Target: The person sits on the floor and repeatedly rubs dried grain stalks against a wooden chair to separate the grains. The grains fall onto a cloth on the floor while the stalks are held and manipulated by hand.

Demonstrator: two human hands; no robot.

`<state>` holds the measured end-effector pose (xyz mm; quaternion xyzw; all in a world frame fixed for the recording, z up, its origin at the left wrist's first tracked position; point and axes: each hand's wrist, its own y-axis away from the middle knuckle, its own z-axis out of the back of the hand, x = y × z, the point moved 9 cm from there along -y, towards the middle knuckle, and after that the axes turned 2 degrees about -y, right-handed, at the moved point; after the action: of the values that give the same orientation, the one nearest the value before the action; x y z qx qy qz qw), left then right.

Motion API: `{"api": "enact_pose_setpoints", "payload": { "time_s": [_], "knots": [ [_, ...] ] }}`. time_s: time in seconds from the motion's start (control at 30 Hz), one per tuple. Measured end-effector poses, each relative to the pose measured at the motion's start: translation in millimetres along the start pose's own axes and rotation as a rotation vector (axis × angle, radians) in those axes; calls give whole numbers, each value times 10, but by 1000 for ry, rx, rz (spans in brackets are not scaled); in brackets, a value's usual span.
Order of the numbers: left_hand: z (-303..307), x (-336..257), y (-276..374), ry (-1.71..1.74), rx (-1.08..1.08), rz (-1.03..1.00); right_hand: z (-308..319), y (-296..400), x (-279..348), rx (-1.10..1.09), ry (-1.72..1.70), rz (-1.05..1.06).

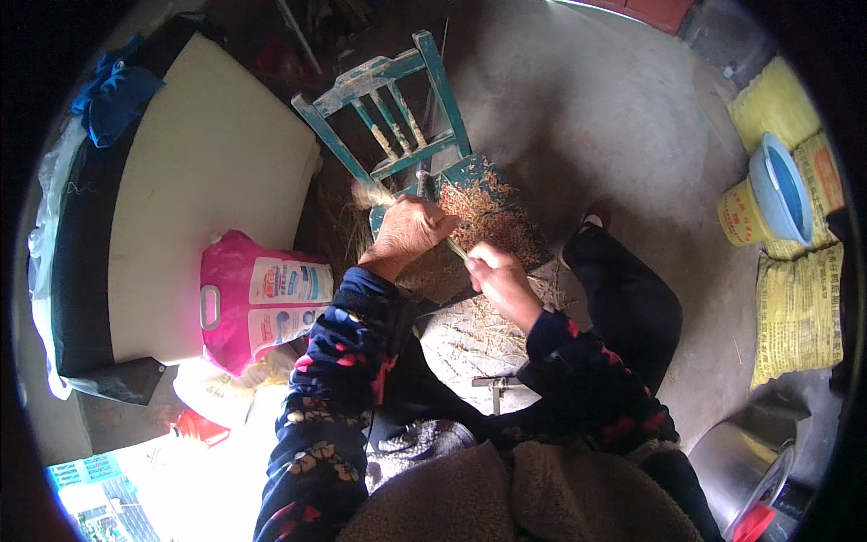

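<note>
A worn green wooden chair [445, 139] stands before me, its seat strewn with reddish-brown dried plant bits [477, 196]. Over the near left part of the seat, my left hand [411, 227] is closed on a thin bundle of dry plant stalks; a pale, frayed end sticks out beyond it towards the chair back. My right hand [496, 274] pinches the greenish stalks [458, 249] at the bundle's near end, a little right of my left hand. A thin metal rod with a wrapped grip [423, 177] leans through the chair back. What the rod belongs to, I cannot tell.
Left are a pale panel [210, 183] and a pink detergent pouch [234, 301]. Straw litters the floor [467, 335] between my legs. At the right stand yellow sacks [799, 311], a blue basin [789, 190] on a yellow bucket [742, 213], and a metal pot [735, 467].
</note>
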<state>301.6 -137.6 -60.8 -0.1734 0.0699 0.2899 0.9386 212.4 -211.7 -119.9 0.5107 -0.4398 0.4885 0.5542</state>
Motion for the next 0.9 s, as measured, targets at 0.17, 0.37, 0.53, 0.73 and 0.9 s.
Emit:
{"api": "enact_pose_setpoints", "payload": {
  "time_s": [0.17, 0.37, 0.53, 0.73, 0.9],
  "knots": [
    [-19, 22, 6, 22, -9, -36, 189, 441, 36, -22, 95, 113],
    [-24, 2, 45, -102, -15, -72, 432, 1073, -102, -8, -55, -105],
    [-106, 150, 67, -97, 72, 48, 624, 1417, -48, -36, -186, -199],
    [422, 292, 117, 160, -323, 356, 796, 1390, 1, -170, -125, -88],
    [726, -43, 167, -105, -493, 121, 459, 825, 36, -125, 35, 24]
  ]
}}
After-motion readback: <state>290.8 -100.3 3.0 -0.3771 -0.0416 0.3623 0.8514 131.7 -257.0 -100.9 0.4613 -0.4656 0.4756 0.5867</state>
